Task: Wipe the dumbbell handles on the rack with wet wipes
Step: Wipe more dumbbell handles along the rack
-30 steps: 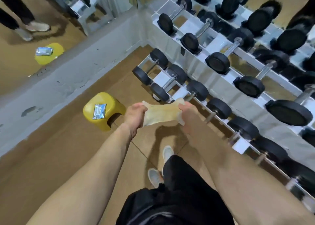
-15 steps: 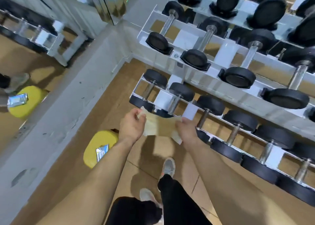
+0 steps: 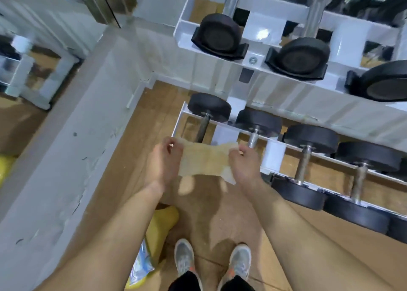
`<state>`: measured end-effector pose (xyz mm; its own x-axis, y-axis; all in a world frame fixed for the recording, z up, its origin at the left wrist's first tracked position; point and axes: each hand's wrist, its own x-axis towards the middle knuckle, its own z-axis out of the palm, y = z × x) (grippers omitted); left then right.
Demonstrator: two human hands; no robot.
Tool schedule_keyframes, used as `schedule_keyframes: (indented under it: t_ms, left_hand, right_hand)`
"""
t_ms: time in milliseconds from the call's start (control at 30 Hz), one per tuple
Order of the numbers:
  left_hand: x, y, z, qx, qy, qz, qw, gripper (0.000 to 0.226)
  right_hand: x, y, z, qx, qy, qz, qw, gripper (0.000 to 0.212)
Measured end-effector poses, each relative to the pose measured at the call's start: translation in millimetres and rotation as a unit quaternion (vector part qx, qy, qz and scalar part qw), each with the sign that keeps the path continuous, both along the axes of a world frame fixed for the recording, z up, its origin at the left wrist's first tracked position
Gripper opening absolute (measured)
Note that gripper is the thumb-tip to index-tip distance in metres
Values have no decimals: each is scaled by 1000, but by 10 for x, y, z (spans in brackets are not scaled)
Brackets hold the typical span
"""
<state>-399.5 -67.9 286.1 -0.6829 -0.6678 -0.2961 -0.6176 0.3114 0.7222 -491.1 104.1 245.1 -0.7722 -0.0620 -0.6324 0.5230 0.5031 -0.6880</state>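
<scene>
floor: wood-tone floor [image 3: 167, 105]; grey wall [image 3: 72, 158] at 9 o'clock.
rack: white rack [image 3: 253, 30], two tiers, 12 to 3 o'clock; black dumbbells [image 3: 258, 120] on both.
wipe: wipe [image 3: 204, 158] stretched between both hands at centre, in front of the lower tier's leftmost handle [image 3: 203, 127]; contact unclear.
left hand: left hand [image 3: 164, 163] has fingers curled, pinching the wipe's 9 o'clock edge.
right hand: right hand [image 3: 245, 167] has fingers curled, pinching the 3 o'clock edge.
stool: yellow stool [image 3: 163, 226] at 7 o'clock, pack [image 3: 141, 266] on it.

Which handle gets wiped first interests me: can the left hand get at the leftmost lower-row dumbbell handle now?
Probably yes: that dumbbell handle lies bare just beyond the left hand, nothing between, though it and the right hand grip the wet wipe.
</scene>
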Motion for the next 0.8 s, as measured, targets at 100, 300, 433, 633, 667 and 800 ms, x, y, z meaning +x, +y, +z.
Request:
schedule_keyframes:
  t_ms: [100,300,433,633,667,800]
  left_hand:
    - [-184,-172,-389,-2,25,-20,999,19]
    - [-655,-442,-1049,-37,78,-42,995,13]
    - [-984,-528,-1320,-9,86,-2,996,12]
    - [-1422,-638,-1767,-24,22,-3,999,12]
    - [-1463,-662,-1825,-30,13,-13,999,14]
    - [-1578,-774,-2057,-63,-1,-51,997,21]
  right_hand:
    - [-126,-154,-365,-6,25,-17,1000,32]
    - [-466,-322,-984,-30,117,-15,993,21]
    - [-708,-436,-1193,-42,167,11,985,20]
    - [-1037,-602,-1550,-12,162,69,984,30]
    - [-1058,-617,-1596,-5,156,70,985,32]
    - [-1117,-712,-1785,28,106,82,991,41]
